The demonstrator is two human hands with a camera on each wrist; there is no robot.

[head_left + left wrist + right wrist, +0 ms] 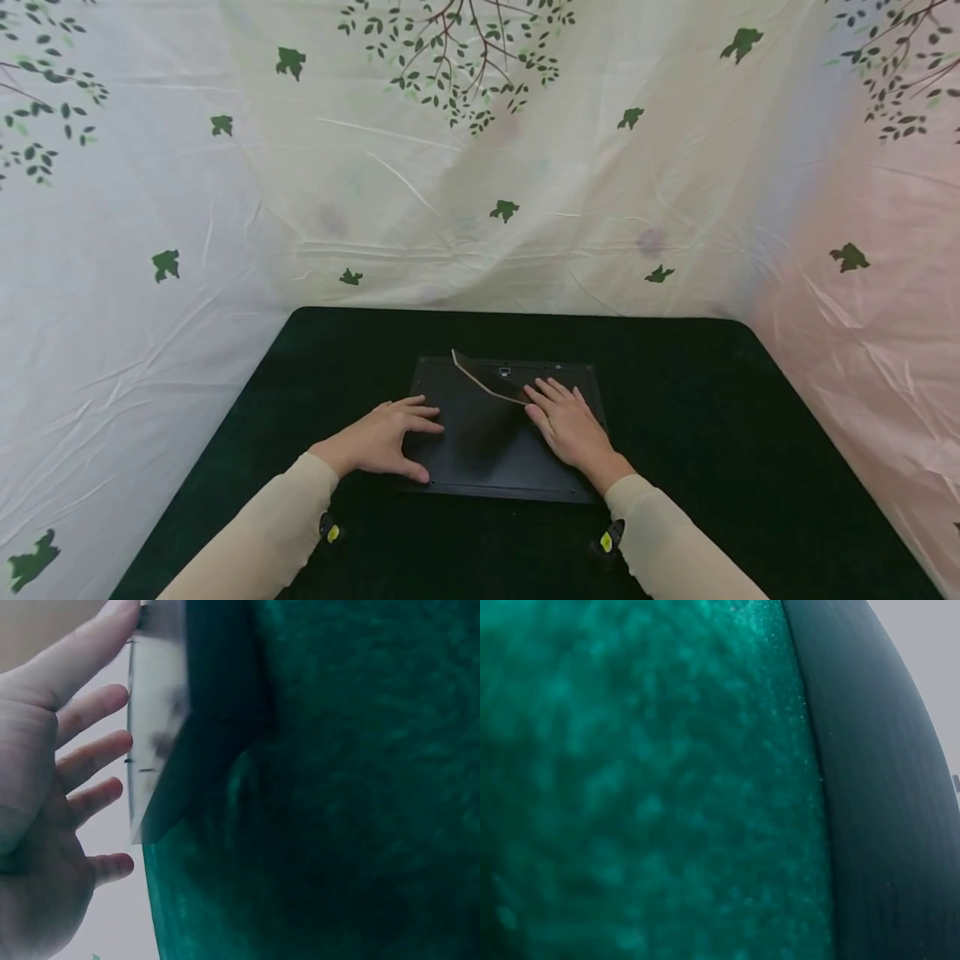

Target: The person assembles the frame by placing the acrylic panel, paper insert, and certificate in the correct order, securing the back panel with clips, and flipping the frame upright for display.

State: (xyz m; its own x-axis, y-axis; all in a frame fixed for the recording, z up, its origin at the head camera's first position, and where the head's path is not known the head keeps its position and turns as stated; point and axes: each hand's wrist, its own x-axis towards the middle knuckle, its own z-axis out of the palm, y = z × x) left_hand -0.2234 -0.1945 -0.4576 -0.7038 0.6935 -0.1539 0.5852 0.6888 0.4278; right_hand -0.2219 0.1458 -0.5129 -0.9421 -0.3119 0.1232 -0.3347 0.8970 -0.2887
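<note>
"Green cloth (712, 450) is spread under everything in the head view. Where is the dark case (487, 458) placed?"

"It is laid flat on the cloth, between the hands. Over its far half a thin, bent sheet (480, 375) is seen, its left end raised above the case, its right end touched by the right hand (573, 425)."

"And the fingers?"

"On the right they are laid out straight, fairly close together. At the case's left edge the left hand (386, 437) is spread, fingers apart, thumb by the near corner."

"How is this best done?"

"The case should be steadied at its left edge while the sheet is eased from its low end; if forced, the bend would probably be sharpened into a crease."

"What is added by the left wrist view?"

"Parted fingers are shown beside the case's pale-lit side, with nothing clasped. Light contact should be enough there, lest the case be pushed askew."

"And by the right wrist view?"

"Cloth is shown next to a dark band, probably the case's side. No fingers are caught, so their state cannot be told from there."
</note>
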